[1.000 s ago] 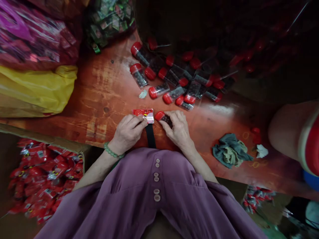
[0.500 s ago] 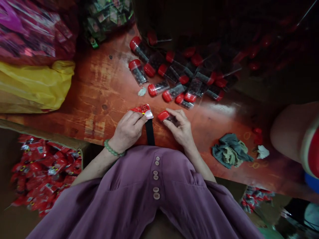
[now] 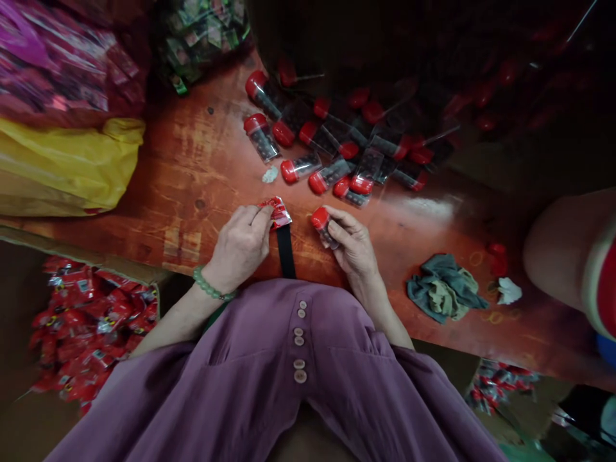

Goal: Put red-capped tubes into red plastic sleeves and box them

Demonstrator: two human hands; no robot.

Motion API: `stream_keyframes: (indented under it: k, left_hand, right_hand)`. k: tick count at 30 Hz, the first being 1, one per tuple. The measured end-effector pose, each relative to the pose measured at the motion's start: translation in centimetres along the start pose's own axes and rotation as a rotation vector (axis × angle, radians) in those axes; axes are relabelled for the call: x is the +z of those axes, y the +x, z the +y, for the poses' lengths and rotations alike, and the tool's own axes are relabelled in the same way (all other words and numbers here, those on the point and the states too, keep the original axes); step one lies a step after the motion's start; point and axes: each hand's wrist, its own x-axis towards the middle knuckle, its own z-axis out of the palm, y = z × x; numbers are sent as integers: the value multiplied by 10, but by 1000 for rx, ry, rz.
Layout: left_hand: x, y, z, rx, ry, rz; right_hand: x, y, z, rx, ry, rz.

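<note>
My left hand point(image 3: 244, 245), with a green bead bracelet at the wrist, pinches a small red packet point(image 3: 280, 213) just above a black strap point(image 3: 285, 251). To its right, my right hand point(image 3: 352, 242) holds a small clear bottle by its body, its red cap point(image 3: 320, 217) tilted up and its dark contents partly hidden by the fingers. Farther up the orange-brown table point(image 3: 192, 167) lie several similar red-capped bottles point(image 3: 262, 137) in a loose pile. A small pale scrap point(image 3: 270, 174) rests below them.
A box of red packets point(image 3: 81, 327) stands low at the left, below a yellow bag point(image 3: 72, 168) and a pink bag point(image 3: 62, 70). Right of my hands are a crumpled grey-green cloth point(image 3: 445, 287), a white scrap point(image 3: 509, 291) and a large pale container point(image 3: 561, 250).
My left hand has shifted slightly left, and the packet's printed face now looks more folded. The bottle in my right hand has turned, with its cap pointing more upward.
</note>
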Motion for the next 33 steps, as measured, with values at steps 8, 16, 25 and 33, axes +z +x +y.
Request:
stream_keyframes:
  k: [8, 16, 25, 33]
  left_hand:
    - [2, -2, 0, 113, 119, 119]
    - [3, -2, -5, 43, 1, 80]
    - [-4, -3, -6, 12, -146, 50]
    - [-15, -5, -4, 160, -304, 213]
  right_hand:
    - [-8, -2, 2, -5, 57, -59]
    - [-13, -5, 6, -80, 98, -137]
    - [-7, -1, 3, -42, 82, -143]
    - [0, -6, -16, 124, 30, -419]
